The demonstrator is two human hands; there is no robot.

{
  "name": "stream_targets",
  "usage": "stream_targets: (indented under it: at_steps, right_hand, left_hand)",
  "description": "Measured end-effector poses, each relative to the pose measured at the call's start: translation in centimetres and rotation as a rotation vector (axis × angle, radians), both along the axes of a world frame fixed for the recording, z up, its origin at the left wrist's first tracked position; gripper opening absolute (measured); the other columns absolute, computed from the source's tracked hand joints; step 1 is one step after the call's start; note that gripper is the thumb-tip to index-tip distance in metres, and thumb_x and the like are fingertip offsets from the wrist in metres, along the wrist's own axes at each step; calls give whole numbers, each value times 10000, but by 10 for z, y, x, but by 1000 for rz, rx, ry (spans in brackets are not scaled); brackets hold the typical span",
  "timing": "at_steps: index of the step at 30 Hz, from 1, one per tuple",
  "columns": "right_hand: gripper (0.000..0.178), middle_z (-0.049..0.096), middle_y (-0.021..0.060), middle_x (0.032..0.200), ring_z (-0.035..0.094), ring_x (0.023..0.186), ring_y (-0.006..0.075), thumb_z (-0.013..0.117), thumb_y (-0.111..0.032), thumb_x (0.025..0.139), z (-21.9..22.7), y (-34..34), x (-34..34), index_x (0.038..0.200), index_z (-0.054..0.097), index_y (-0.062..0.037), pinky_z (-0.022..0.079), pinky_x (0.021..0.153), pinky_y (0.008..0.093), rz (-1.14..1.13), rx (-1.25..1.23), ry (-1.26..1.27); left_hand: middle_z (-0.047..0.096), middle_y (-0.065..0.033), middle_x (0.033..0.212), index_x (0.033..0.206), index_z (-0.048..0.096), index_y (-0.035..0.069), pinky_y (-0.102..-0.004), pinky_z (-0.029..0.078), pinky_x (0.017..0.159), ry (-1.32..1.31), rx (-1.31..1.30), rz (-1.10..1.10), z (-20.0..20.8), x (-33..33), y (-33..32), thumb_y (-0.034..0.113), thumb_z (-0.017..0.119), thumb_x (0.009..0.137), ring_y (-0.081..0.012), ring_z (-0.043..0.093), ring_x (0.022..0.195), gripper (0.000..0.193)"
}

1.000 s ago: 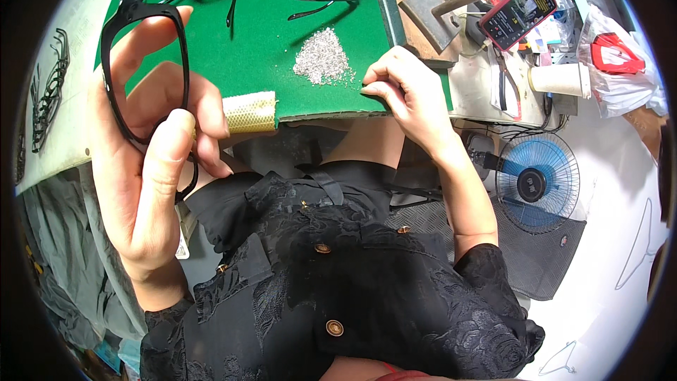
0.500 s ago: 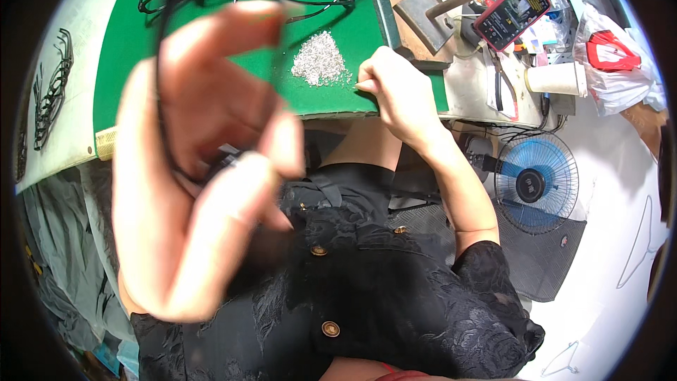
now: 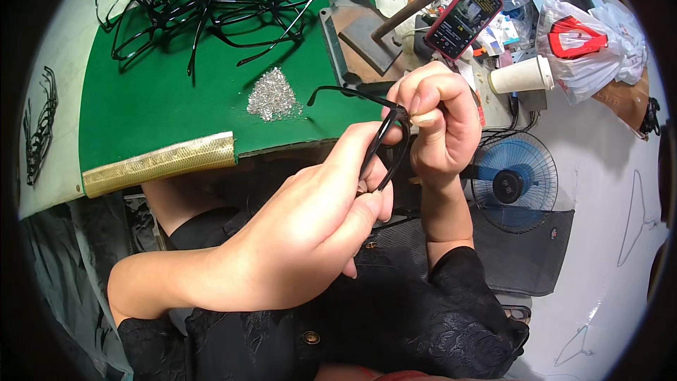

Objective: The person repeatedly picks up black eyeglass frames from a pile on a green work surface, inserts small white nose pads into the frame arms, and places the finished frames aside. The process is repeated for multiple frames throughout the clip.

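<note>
A pair of black eyeglass frames (image 3: 386, 140) is raised in front of my body, over the table's near edge. My left hand (image 3: 310, 226) is closed around the rims, thumb below and fingers behind. One temple arm sticks out to the left from the hinge corner. At that corner my right hand (image 3: 444, 120) pinches with thumb and forefinger. Whatever tiny piece may be between those fingertips is hidden. A heap of small shiny metal bits, like tiny screws (image 3: 273, 96), lies on the green mat (image 3: 211, 116) beyond my hands.
Many black eyeglass frames (image 3: 204, 7) are piled on the mat's far side. A metal press stand (image 3: 367, 35) is at back right. Nearby are a red-edged phone (image 3: 464, 17), a paper cup (image 3: 522, 76) and plastic bags (image 3: 589, 42). Below right stands a fan (image 3: 511, 183); more frames (image 3: 42, 127) lie far left.
My left hand has come forward and right with the eyeglass frames, out of a blur near the camera. My right hand has left the table edge beside the heap and met the hinge corner.
</note>
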State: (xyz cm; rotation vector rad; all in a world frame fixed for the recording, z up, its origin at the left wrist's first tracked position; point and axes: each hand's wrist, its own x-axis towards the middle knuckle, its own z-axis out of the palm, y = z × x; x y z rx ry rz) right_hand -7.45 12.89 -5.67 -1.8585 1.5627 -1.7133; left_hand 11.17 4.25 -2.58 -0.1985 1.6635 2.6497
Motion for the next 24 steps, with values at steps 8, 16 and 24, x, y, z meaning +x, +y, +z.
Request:
stream_targets:
  at_steps: [8,16,24]
  right_hand:
    - [246,501,81,745,496,651,150,549,-225,938,-2,-1,-5,853,478,-5,458,612,271,-42,2,57]
    - [191,571,93,726,563,633,170,604,-154,892,3,-4,-5,816,542,9,467,582,262,-82,-33,94]
    - [143,600,95,702,587,627,172,624,-93,866,-2,-4,-5,785,573,13,472,570,257,-81,-36,14]
  left_hand:
    - [492,-78,909,1384,205,-5,-210,470,499,20,-103,-1,-5,-4,-2,23,386,944,-87,482,604,477]
    - [501,-73,901,1367,228,-8,-221,477,500,24,-131,13,-8,-7,-4,33,390,943,-94,500,607,456]
    - [503,-76,900,1356,236,-12,-219,472,499,27,-121,14,-11,-6,-5,28,390,941,-94,494,601,444]
